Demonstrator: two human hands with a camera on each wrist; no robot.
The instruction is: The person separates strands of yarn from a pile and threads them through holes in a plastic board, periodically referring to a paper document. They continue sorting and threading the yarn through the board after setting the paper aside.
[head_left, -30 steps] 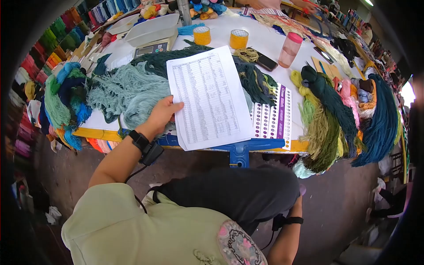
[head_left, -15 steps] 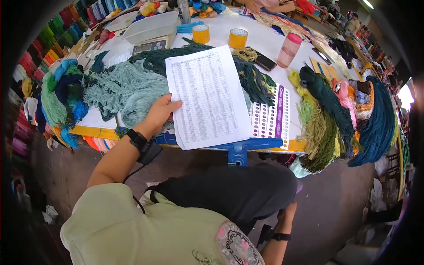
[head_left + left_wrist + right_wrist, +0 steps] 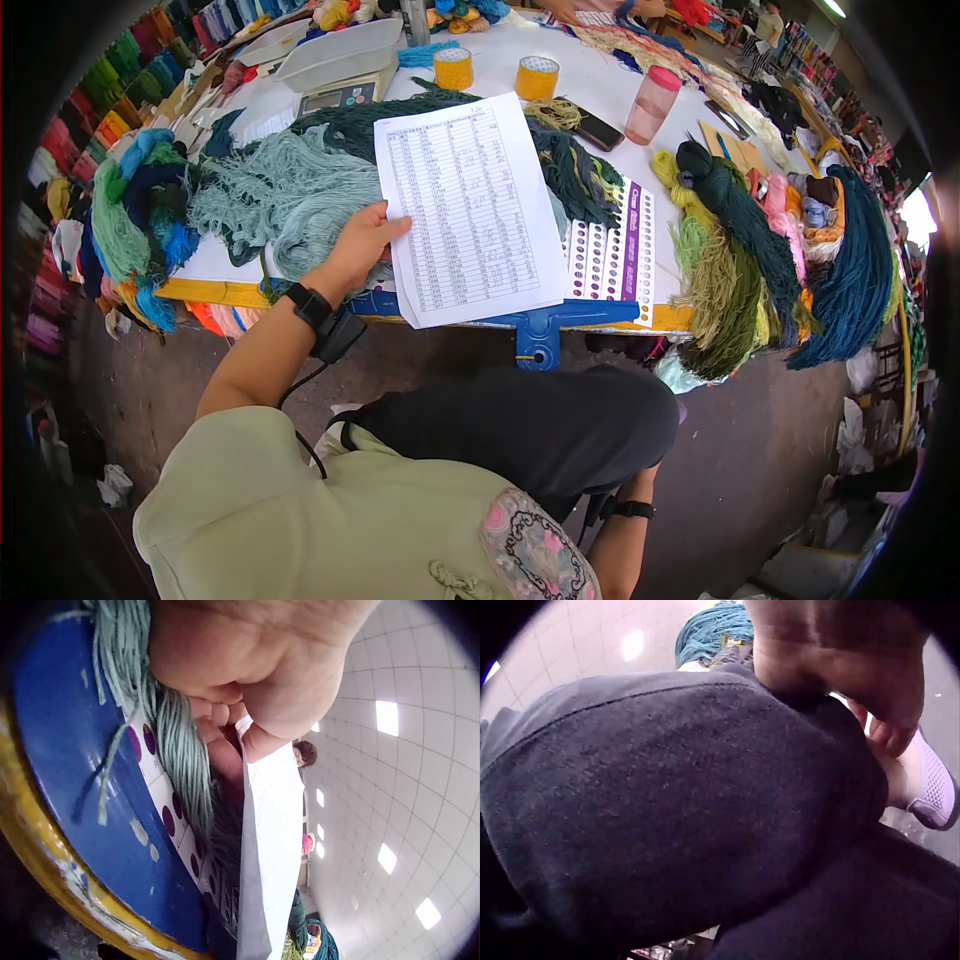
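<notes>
My left hand (image 3: 362, 243) pinches the left edge of several stacked printed sheets (image 3: 465, 215) between thumb and fingers, tilted up over the table's front edge. In the left wrist view the thumb presses the near face of the paper (image 3: 271, 825), with curled fingers behind it. Pale blue-green thread (image 3: 300, 200) lies just beside and under this hand. A color card (image 3: 632, 250) with purple dots shows right of the sheets. My right hand (image 3: 877, 682) is down by the crossed leg, its loosely bent fingers at the bare ankle (image 3: 904, 776) above a lilac shoe (image 3: 934, 780); the knee hides it in the head view.
Dark green skeins (image 3: 745, 215) and blue skeins (image 3: 860, 260) hang over the table's right front edge. Behind the sheets stand two tape rolls (image 3: 538, 80), a phone (image 3: 598, 130), a pink-lidded bottle (image 3: 654, 105) and a scale (image 3: 340, 97) under a plastic tub (image 3: 340, 55). A blue clamp-like bracket (image 3: 540, 335) juts from the front.
The sheets have risen slightly in the head view, still pinched by my left hand. My right hand has shifted beside the leg and has gone out of sight behind the knee.
</notes>
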